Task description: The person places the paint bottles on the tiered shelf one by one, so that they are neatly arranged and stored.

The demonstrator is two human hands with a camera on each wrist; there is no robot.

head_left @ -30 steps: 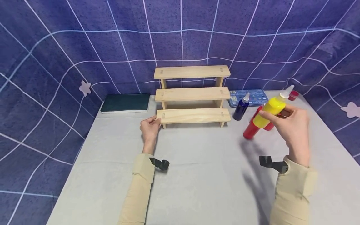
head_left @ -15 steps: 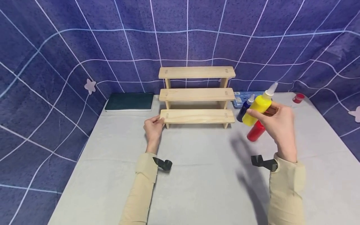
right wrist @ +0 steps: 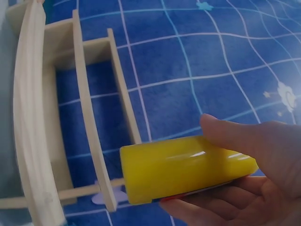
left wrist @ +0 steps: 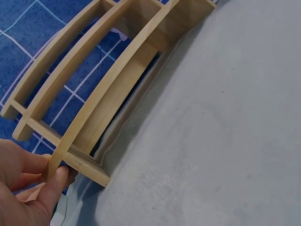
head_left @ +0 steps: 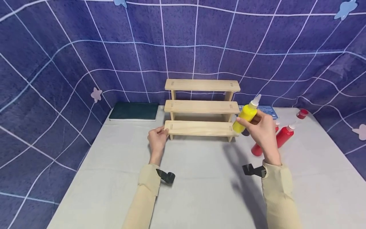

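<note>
Here's a rack (head_left: pixel 201 107) — pale table (head_left: pixel 200 197) below, blue drape (head_left: pixel 183 28) behind

The yellow bottle (head_left: pixel 245 118) has been brought by the right hand (head_left: pixel 261 128) to near the right end of the wooden rack (head_left: pixel 201 128); right of the rack, the blue bottle (head_left: pixel 245 132) has been mostly hidden (its dark base shows) and a red bottle (head_left: pixel 284 137) more fully revealed.
</note>
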